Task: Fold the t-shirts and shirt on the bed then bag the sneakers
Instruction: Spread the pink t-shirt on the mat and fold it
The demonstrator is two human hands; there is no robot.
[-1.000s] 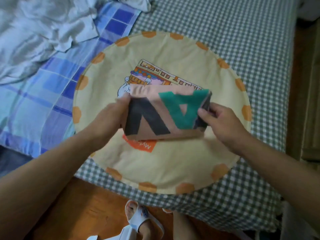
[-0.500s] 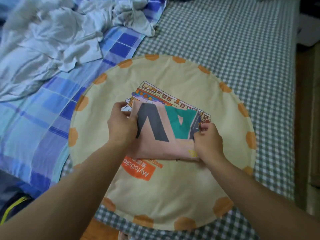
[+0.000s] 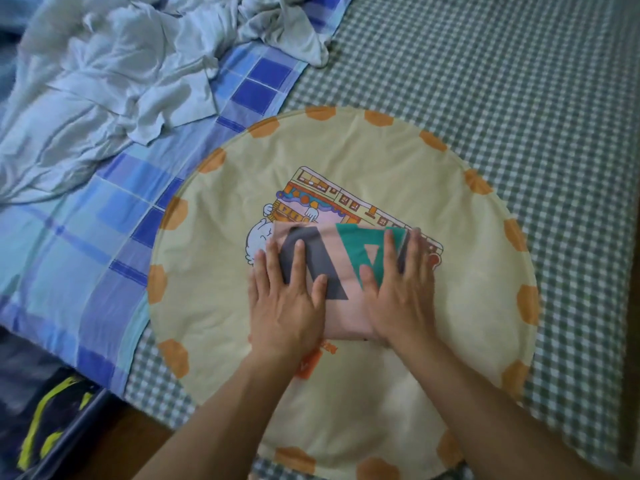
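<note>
A folded pink t-shirt with a dark grey and a green printed shape (image 3: 341, 271) lies just right of the frame's centre, on a round pale-yellow fabric mat with orange patches along its rim (image 3: 221, 271). Both hands press down flat on it. The left hand (image 3: 285, 306) covers the t-shirt's left part, fingers straight and spread, fingertips over the dark grey shape. The right hand (image 3: 398, 292) covers the right part, fingers straight, reaching across the green shape to the shirt's far right edge. Neither hand curls round the cloth; both lie open, palms down, and the bare forearms run in from the bottom of the frame.

The mat carries a cartoon print (image 3: 311, 199) that shows above the t-shirt, and an orange label (image 3: 310, 365) partly hidden under the left wrist. The mat rests on a bed with a green-and-white checked sheet (image 3: 485, 81), which fills the right and upper right. A blue plaid cover (image 3: 86, 237) lies to the mat's left. A crumpled heap of pale grey-white clothing (image 3: 121, 71) sits on it in the upper left, well apart from the hands. A dark object with yellow stripes (image 3: 48, 431) shows in the lower left, below the bed's edge.
</note>
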